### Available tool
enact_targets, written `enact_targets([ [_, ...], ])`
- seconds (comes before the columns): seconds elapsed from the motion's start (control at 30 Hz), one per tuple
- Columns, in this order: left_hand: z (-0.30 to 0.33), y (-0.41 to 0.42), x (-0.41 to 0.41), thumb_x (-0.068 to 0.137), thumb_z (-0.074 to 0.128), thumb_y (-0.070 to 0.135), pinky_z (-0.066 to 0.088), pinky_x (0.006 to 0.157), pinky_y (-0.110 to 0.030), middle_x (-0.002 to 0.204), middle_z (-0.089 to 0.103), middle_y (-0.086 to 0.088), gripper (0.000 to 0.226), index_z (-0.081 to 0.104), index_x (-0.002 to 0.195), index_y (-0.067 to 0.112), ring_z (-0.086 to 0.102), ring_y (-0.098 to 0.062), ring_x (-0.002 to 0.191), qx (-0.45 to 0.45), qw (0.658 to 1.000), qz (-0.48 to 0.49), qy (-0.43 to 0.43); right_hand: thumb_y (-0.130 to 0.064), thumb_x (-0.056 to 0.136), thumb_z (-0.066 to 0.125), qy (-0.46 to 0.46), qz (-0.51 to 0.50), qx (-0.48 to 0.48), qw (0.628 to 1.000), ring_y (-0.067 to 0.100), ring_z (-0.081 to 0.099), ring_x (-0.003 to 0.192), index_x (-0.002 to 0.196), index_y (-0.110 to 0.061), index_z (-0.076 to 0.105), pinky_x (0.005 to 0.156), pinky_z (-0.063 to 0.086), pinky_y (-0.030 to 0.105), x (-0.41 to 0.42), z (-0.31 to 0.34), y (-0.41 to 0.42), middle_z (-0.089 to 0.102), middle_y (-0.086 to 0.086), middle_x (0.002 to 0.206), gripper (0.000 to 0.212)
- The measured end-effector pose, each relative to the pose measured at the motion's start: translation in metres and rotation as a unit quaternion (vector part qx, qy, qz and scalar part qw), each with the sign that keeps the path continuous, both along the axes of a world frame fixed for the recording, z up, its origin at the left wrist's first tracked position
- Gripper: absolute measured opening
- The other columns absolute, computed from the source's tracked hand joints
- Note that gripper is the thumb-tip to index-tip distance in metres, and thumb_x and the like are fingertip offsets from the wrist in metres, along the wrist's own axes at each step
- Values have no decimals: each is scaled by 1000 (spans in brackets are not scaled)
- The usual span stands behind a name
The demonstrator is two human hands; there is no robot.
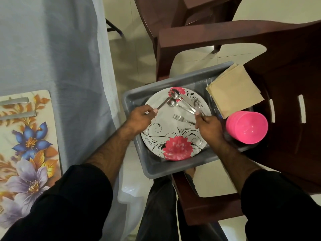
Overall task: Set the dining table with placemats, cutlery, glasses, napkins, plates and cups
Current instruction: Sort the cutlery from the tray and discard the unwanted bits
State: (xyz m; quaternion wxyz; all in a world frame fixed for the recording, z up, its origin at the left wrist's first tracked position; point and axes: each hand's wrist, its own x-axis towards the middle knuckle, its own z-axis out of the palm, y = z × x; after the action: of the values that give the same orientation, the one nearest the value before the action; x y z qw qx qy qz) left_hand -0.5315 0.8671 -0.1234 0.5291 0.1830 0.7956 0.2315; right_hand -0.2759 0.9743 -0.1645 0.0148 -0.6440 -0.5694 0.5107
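Observation:
A white plate (156,136) with red flowers lies in a grey tray (156,168) on a brown chair. My left hand (139,119) pinches the handle of a spoon (169,101) over the plate. My right hand (207,125) grips the handles of a bundle of cutlery (188,103), a spoon, knife and fork among them. One fork (181,118) lies loose on the plate. Beige napkins (234,91) and stacked pink cups (247,127) sit at the tray's right side. A floral placemat (26,136) lies on the table at left with two metal handles (15,101) on it.
The table carries a pale blue cloth (52,49) that hangs down beside the tray. Brown plastic chairs (286,84) stand at right and behind. Tiled floor (132,58) shows between table and chairs. My legs are below the tray.

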Motion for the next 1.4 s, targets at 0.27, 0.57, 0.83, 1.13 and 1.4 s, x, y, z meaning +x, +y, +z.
enact_targets([
  [0.27, -2, -13, 13, 111, 57, 21, 43, 55, -32, 69, 64, -4, 22, 64, 93, 11, 53, -20, 57, 48, 969, 200, -138, -16, 92, 63, -78, 240, 189, 949, 34, 65, 81, 89, -12, 69, 69, 54, 37, -32, -8, 11, 68, 11, 91, 8],
  [0.57, -8, -12, 8, 111, 55, 16, 49, 52, -30, 71, 67, -8, 22, 62, 91, 9, 57, -19, 57, 61, 960, 227, -153, -23, 84, 77, -99, 329, 166, 924, 27, 66, 96, 107, -15, 71, 85, 59, 40, -40, -12, 2, 64, 6, 110, 25],
  [0.83, -16, -6, 19, 109, 50, 6, 61, 68, -35, 87, 79, -8, 16, 65, 109, 12, 73, -22, 75, 21, 972, 213, -95, -19, 85, 78, -128, 342, 179, 913, 28, 65, 95, 98, -13, 71, 83, 57, 38, -39, -12, 3, 65, 9, 104, 16],
  [1.13, -35, -9, 42, 94, 80, 27, 56, 69, -23, 78, 74, 10, 16, 76, 81, 19, 72, -16, 75, -38, 984, 62, 165, -4, 86, 72, -106, 229, 140, 958, 25, 67, 85, 100, -16, 65, 76, 54, 33, -25, -9, -10, 72, 3, 91, 20],
  [1.4, -36, -6, 47, 89, 81, 22, 60, 85, -40, 105, 75, -6, 20, 68, 102, 14, 70, -31, 96, -76, 957, -121, 252, -14, 90, 65, -60, 243, 198, 948, 37, 66, 94, 115, -10, 65, 81, 58, 45, -17, -11, 0, 67, 14, 110, 26],
])
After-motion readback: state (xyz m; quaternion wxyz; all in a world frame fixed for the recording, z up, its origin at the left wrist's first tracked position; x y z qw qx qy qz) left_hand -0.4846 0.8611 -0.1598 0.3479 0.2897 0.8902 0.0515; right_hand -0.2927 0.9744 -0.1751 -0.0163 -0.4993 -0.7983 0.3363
